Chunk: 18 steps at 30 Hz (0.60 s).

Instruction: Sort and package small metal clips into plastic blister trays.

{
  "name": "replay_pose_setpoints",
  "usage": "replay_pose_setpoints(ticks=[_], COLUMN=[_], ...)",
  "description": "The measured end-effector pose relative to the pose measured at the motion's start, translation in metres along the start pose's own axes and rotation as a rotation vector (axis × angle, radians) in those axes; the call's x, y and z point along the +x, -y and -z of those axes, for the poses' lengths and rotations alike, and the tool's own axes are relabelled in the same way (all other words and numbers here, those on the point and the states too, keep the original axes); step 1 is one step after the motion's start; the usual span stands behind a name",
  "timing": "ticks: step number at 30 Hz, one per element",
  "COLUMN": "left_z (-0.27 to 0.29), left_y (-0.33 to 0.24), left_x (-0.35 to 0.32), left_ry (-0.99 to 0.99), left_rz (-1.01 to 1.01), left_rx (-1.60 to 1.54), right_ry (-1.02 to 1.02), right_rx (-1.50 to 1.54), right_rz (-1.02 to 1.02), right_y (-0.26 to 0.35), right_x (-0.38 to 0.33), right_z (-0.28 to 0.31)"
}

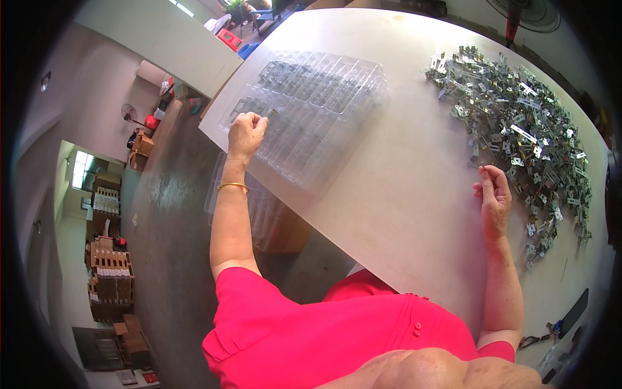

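On the left of the table lies a clear plastic tray (317, 139) with long parallel compartments. Small grey metal parts (285, 76) fill the far portion of its rows. My left hand (247, 136) is over the tray's left edge, its fingers curled together; what they hold, if anything, is hidden. A large heap of small metal brackets (518, 126) covers the right side of the table. At the heap's near left edge, my right hand (495, 200) is closed in a pinch, with a small dark metal part just showing at the fingertips.
More clear trays (259, 217) stand below the table's left edge, beside a brown box (288, 228). Scissors (538, 338) and a dark flat object (575, 312) lie at the near right. Stacked cartons (110, 272) stand far left, and a fan (525, 14) is behind the table.
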<state>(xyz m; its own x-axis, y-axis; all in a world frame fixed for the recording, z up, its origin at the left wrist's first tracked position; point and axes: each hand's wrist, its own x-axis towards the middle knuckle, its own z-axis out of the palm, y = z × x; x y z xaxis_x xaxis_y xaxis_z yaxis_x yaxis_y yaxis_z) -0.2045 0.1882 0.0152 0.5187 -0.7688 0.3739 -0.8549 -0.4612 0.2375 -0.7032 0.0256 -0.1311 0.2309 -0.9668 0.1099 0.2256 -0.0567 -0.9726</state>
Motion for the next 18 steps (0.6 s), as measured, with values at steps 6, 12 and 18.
replay_pose_setpoints(ticks=[6,12,18], left_z=[-0.012,-0.016,-0.012], left_y=[0.008,0.009,0.007], left_x=[0.006,0.01,0.01], left_ry=[0.009,-0.007,0.022], left_rz=[-0.046,-0.088,-0.081], left_rx=[0.033,0.098,0.121], right_ry=[0.013,0.008,0.01], right_rx=[-0.007,-0.011,-0.027], right_rz=[-0.007,-0.022,-0.014], right_y=[0.003,0.005,0.005], right_x=[-0.001,-0.001,-0.001], right_z=[0.0,-0.002,-0.004])
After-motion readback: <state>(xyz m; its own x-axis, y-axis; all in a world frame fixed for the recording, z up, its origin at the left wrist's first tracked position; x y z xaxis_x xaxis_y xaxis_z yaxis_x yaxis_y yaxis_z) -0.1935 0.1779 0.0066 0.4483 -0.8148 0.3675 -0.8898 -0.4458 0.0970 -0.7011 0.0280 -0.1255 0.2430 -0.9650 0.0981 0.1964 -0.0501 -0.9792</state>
